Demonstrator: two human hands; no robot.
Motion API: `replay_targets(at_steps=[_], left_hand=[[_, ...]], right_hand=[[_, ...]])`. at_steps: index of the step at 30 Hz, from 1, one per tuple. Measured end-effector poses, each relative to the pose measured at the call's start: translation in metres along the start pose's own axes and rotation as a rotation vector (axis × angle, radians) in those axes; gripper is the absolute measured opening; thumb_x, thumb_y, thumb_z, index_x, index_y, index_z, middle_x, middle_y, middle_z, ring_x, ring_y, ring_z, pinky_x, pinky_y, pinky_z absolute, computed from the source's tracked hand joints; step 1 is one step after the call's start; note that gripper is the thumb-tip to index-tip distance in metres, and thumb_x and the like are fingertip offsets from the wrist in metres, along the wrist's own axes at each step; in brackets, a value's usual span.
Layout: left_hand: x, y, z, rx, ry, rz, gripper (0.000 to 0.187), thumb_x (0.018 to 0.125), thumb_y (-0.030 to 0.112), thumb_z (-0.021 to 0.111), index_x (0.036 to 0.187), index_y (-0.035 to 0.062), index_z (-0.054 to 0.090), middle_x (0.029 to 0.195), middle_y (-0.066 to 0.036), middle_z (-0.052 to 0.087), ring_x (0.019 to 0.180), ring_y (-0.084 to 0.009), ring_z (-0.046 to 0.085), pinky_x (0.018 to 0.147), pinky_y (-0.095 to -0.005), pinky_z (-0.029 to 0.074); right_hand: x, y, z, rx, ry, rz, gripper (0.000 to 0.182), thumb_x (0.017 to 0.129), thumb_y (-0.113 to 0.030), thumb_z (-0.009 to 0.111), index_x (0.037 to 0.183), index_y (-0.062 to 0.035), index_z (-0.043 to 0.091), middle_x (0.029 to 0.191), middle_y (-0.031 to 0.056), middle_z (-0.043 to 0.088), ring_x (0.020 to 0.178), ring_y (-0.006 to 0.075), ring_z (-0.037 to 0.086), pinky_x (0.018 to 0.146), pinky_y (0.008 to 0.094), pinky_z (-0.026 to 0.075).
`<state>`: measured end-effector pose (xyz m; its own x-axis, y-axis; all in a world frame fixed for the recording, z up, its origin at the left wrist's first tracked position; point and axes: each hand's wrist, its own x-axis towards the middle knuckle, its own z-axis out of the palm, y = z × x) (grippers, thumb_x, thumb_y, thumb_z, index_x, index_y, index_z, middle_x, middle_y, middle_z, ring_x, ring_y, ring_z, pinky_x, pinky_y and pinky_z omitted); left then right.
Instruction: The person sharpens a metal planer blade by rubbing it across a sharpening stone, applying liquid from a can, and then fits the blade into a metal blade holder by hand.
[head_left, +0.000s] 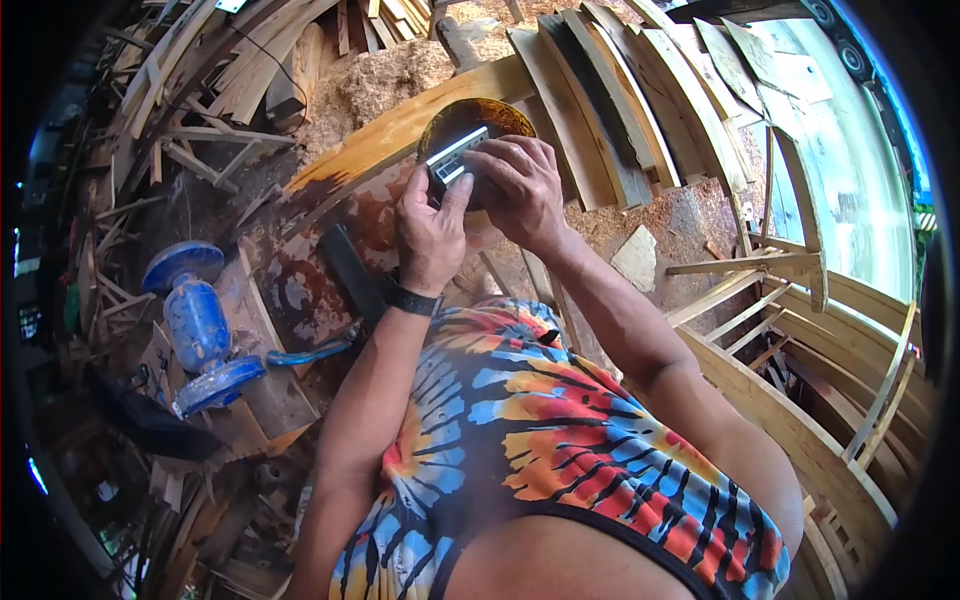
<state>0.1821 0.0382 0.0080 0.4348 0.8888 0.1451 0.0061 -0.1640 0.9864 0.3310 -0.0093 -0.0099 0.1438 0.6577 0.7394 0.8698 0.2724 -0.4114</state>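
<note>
A small silver rectangular metal piece [457,153] with dark slots along its face is held at a slant between my two hands. My left hand [432,225] is closed at its lower left end, the thumb pressed up against it. My right hand [520,185] has its curled fingers on the right end of the piece. Right behind the piece is a dark round dish-like thing [437,130] with a mottled amber rim, partly hidden by my fingers. A dark band [410,298] circles my left wrist.
A yellowish plank [370,150] lies beyond my hands, with wood shavings [365,95] behind it. Several boards [600,100] lean at the upper right. On the left stands a blue machine [195,325]. A wooden frame [760,370] is at the right, scrap wood [200,140] at the upper left.
</note>
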Motion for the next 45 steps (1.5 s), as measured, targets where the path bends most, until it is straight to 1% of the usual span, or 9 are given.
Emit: replay_targets(at_steps=[8, 11, 19, 22, 28, 32, 40, 43, 45], left_hand=[[-0.001, 0.004, 0.000, 0.058, 0.012, -0.056, 0.025, 0.098, 0.018, 0.067, 0.115, -0.0007, 0.063, 0.097, -0.011, 0.072, 0.089, -0.0157, 0.068, 0.080, -0.0328, 0.053], [-0.002, 0.005, 0.000, 0.114, 0.019, -0.037, 0.026, 0.097, 0.017, 0.067, 0.115, -0.0014, 0.062, 0.096, -0.012, 0.072, 0.088, -0.0167, 0.068, 0.079, -0.0332, 0.054], [-0.005, 0.009, 0.001, 0.137, 0.022, -0.081, 0.025, 0.097, 0.015, 0.066, 0.115, -0.0012, 0.062, 0.096, -0.015, 0.072, 0.087, -0.0179, 0.069, 0.077, -0.0340, 0.054], [-0.005, 0.014, 0.002, 0.154, 0.013, -0.097, 0.023, 0.100, 0.013, 0.064, 0.118, -0.0017, 0.062, 0.105, -0.009, 0.071, 0.095, -0.0110, 0.063, 0.082, -0.0302, 0.053], [-0.007, 0.015, 0.002, 0.125, 0.024, -0.141, 0.023, 0.099, 0.012, 0.065, 0.117, -0.0013, 0.062, 0.102, -0.008, 0.071, 0.093, -0.0104, 0.064, 0.081, -0.0301, 0.053], [-0.007, 0.015, 0.004, 0.140, 0.048, -0.105, 0.022, 0.098, 0.012, 0.065, 0.116, -0.0011, 0.063, 0.100, -0.009, 0.072, 0.091, -0.0123, 0.065, 0.080, -0.0311, 0.053], [-0.008, 0.021, 0.005, 0.153, 0.066, -0.094, 0.022, 0.097, 0.012, 0.066, 0.115, -0.0011, 0.064, 0.100, -0.011, 0.071, 0.091, -0.0149, 0.066, 0.080, -0.0330, 0.053], [-0.008, 0.022, 0.004, 0.146, 0.053, -0.095, 0.022, 0.098, 0.013, 0.065, 0.116, -0.0007, 0.064, 0.101, -0.009, 0.071, 0.091, -0.0127, 0.065, 0.080, -0.0312, 0.053], [-0.008, 0.014, 0.002, 0.072, 0.043, -0.124, 0.024, 0.099, 0.014, 0.065, 0.118, -0.0004, 0.064, 0.102, -0.006, 0.071, 0.092, -0.0106, 0.064, 0.081, -0.0291, 0.053]], right_hand=[[0.005, -0.003, 0.000, 0.074, -0.038, 0.012, 0.047, 0.067, -0.013, 0.078, 0.113, -0.0161, 0.070, 0.110, 0.0040, 0.067, 0.105, 0.0270, 0.063, 0.093, 0.0438, 0.045], [0.007, -0.011, -0.003, 0.091, -0.113, -0.054, 0.050, 0.066, -0.014, 0.078, 0.115, -0.0164, 0.070, 0.113, 0.0042, 0.067, 0.105, 0.0267, 0.063, 0.092, 0.0441, 0.045], [0.006, -0.014, -0.003, 0.129, -0.084, -0.021, 0.047, 0.066, -0.014, 0.078, 0.113, -0.0162, 0.070, 0.113, 0.0041, 0.067, 0.103, 0.0263, 0.063, 0.090, 0.0439, 0.046], [0.007, -0.014, -0.003, 0.136, -0.072, -0.021, 0.046, 0.067, -0.013, 0.078, 0.112, -0.0161, 0.070, 0.113, 0.0043, 0.067, 0.102, 0.0265, 0.063, 0.090, 0.0438, 0.046], [0.006, -0.013, -0.003, 0.149, -0.079, -0.023, 0.048, 0.067, -0.013, 0.077, 0.114, -0.0187, 0.071, 0.116, 0.0049, 0.066, 0.103, 0.0270, 0.063, 0.090, 0.0437, 0.046], [0.005, -0.012, -0.002, 0.154, -0.086, -0.044, 0.050, 0.068, -0.013, 0.077, 0.117, -0.0201, 0.072, 0.118, 0.0056, 0.065, 0.103, 0.0275, 0.063, 0.090, 0.0437, 0.046], [0.004, -0.011, -0.002, 0.180, -0.081, -0.054, 0.050, 0.068, -0.011, 0.076, 0.117, -0.0185, 0.071, 0.118, 0.0063, 0.065, 0.104, 0.0281, 0.062, 0.090, 0.0438, 0.046], [0.003, -0.009, -0.002, 0.185, -0.092, -0.033, 0.050, 0.067, -0.010, 0.077, 0.117, -0.0177, 0.071, 0.119, 0.0070, 0.065, 0.105, 0.0293, 0.062, 0.090, 0.0444, 0.046], [0.004, -0.007, -0.002, 0.181, -0.095, 0.001, 0.050, 0.067, -0.010, 0.077, 0.116, -0.0170, 0.071, 0.120, 0.0075, 0.064, 0.106, 0.0305, 0.062, 0.091, 0.0451, 0.046]])
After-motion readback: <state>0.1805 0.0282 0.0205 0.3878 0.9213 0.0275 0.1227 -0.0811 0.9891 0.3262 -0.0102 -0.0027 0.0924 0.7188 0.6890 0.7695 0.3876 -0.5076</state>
